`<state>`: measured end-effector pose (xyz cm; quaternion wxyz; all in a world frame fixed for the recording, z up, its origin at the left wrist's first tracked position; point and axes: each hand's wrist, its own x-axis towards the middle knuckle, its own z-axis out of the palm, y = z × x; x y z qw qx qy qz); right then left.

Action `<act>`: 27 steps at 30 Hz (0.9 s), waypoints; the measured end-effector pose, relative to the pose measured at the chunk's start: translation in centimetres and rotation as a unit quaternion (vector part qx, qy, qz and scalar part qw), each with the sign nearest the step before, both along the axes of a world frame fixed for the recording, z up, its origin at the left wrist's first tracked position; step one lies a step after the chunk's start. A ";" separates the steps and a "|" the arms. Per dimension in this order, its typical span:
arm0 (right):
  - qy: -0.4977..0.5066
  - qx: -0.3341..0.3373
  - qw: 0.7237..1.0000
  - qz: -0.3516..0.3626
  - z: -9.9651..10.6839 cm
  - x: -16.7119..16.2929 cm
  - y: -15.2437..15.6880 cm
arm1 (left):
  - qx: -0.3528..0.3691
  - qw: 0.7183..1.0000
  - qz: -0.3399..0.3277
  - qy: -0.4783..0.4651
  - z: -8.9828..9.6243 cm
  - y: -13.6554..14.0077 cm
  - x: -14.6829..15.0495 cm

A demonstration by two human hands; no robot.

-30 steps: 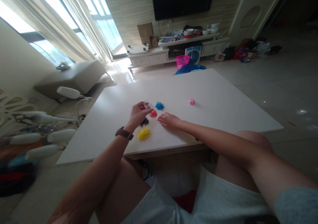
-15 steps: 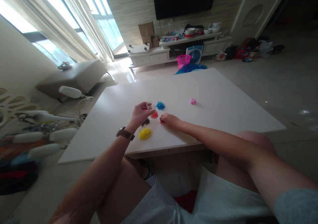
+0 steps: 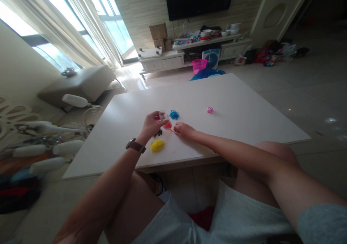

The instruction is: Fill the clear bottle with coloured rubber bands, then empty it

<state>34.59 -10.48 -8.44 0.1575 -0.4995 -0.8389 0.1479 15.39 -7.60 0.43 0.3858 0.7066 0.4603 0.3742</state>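
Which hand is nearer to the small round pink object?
Right. The right hand is left of the small round pink object, toward the person; the left hand is farther left, holding a clear cylindrical container.

A white, smooth-topped table [image 3: 189, 96] bears a blue heap [image 3: 174, 114], a dark heap [image 3: 157, 133], a yellow heap [image 3: 157, 146] nearest its front edge, and, well apart rightward, a pink ball [image 3: 209, 110].

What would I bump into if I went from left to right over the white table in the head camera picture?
Wristwatch with a brown strap → clear container with red bits in it → right hand → little round pink thing.
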 end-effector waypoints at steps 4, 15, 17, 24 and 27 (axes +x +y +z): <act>-0.005 -0.004 1.000 -0.012 0.2 0.0 -0.1 | 0.004 1.000 0.004 0.007 0.0 0.0 -0.1; 0.000 -0.041 0.997 -0.067 1.3 0.2 0.2 | -0.002 1.000 0.004 -0.007 0.1 -0.1 -0.3; 0.001 -0.054 0.995 -0.079 1.4 0.4 0.3 | -0.001 1.000 0.005 -0.007 0.1 -0.1 -0.4; 0.017 -0.069 0.995 -0.070 1.9 0.7 0.1 | 0.007 1.000 0.003 -0.007 -0.1 0.2 -0.6; 0.027 -0.056 0.996 -0.065 1.9 0.4 0.0 | 0.006 1.000 0.002 -0.010 0.0 0.2 -0.5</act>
